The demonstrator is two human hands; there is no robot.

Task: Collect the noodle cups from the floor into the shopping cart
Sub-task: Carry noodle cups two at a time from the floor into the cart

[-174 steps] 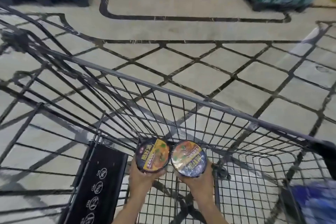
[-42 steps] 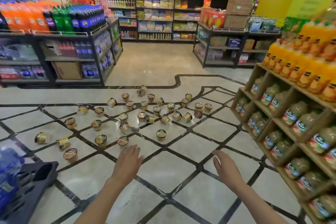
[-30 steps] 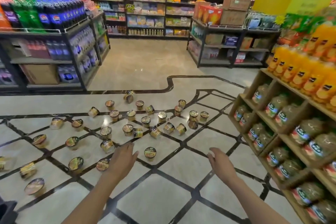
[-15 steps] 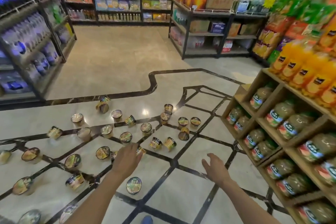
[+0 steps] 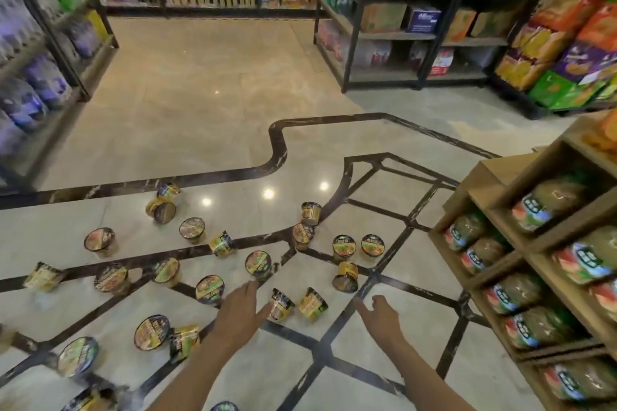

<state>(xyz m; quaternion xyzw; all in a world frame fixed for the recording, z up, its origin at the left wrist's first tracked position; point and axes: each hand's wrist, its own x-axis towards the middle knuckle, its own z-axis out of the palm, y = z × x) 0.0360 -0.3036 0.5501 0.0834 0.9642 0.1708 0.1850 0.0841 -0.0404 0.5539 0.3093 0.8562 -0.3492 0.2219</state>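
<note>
Noodle cups (image 5: 257, 264) lie scattered over the floor (image 5: 200, 103), some upright with lids facing up, others tipped on their sides; the group spreads from 9 o'clock to about 1 o'clock of the hands. Two tipped cups (image 5: 281, 304) lie just beyond the left hand (image 5: 237, 317), between the two hands. The left hand reaches forward, palm down, fingers (image 5: 247, 290) straight and slightly spread, holding nothing; whether the fingertips touch a cup cannot be told. The right hand (image 5: 380, 318) is extended at 3 o'clock of the left, fingers loosely extended and released, grasping nothing, apart from every cup. The floor is glossy pale tile inlaid with black marble-like lines forming a diamond grid and a curved border, with ceiling lights reflected at 12 o'clock. A wooden shelf unit (image 5: 494, 264) of packaged goods stands at 3 o'clock. Dark metal shelving (image 5: 394, 40) with boxes and bottles lines the far aisle; blue packs (image 5: 36, 83) fill shelves at 10 o'clock.
</note>
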